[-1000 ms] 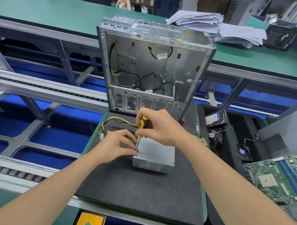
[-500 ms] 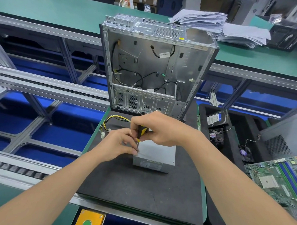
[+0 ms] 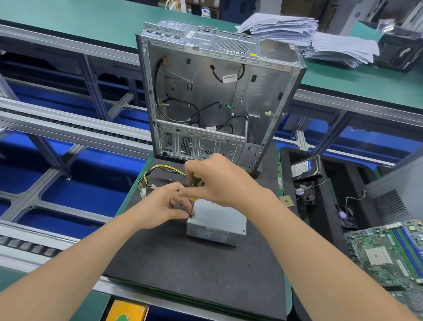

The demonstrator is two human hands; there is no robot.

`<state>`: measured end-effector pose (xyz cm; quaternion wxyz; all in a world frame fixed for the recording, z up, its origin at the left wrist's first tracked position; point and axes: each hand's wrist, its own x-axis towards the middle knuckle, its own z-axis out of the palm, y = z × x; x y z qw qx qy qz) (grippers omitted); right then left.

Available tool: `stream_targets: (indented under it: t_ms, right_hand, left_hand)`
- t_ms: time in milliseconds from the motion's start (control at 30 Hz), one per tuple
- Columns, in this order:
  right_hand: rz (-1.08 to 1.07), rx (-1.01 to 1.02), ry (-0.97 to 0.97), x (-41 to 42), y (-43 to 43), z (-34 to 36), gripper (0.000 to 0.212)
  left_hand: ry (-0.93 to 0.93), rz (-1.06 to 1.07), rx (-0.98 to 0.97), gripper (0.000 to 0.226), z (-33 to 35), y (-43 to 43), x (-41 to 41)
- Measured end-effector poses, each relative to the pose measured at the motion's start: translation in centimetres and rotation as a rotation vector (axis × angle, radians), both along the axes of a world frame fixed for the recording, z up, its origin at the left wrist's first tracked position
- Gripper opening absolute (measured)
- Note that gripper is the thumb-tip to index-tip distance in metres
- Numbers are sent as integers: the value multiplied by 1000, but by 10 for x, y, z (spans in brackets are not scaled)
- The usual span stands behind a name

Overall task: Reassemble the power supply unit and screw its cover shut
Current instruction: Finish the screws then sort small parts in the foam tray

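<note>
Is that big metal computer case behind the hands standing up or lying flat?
Standing upright. The computer case rests on its end on the black mat, open side facing the camera, loose cables visible inside.

**Bench layout around the power supply unit**

The power supply unit (image 3: pixel 217 223) lay at the centre of the mat (image 3: pixel 195 276). At 12 o'clock the open computer case (image 3: pixel 213 95) stood upright on the mat's far edge. A cable bundle (image 3: pixel 156 175) lay at 10 o'clock on the mat. The left hand (image 3: pixel 163 208) came in from 8 o'clock and touched the unit's near-left corner; the right hand (image 3: pixel 225 182), from 4 o'clock, was above it on the screwdriver (image 3: pixel 194 193). At 3 o'clock sat a tray (image 3: pixel 324 213) with a hard drive (image 3: pixel 302 167) in it; the motherboard (image 3: pixel 393 253) lay at 4 o'clock. Paper stacks (image 3: pixel 308 38) were at 1 o'clock, behind the case.
</note>
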<state>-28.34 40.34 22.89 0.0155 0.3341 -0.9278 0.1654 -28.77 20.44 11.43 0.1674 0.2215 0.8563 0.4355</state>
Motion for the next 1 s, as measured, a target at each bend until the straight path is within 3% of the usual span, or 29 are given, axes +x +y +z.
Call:
stream_targets:
  t_ms: [100, 267, 800, 1000]
  right_hand:
    - [-34, -4, -17, 2, 0, -2, 32]
    - [55, -58, -173, 2, 7, 2, 13]
    - [-149, -29, -87, 6, -5, -6, 33]
    - [131, 63, -147, -2, 10, 8, 17]
  left_hand:
    - [8, -12, -2, 28, 0, 1, 0]
    - [42, -48, -4, 23, -2, -2, -2]
    - [19, -58, -24, 16, -4, -3, -5]
    - [16, -71, -20, 20, -6, -5, -8]
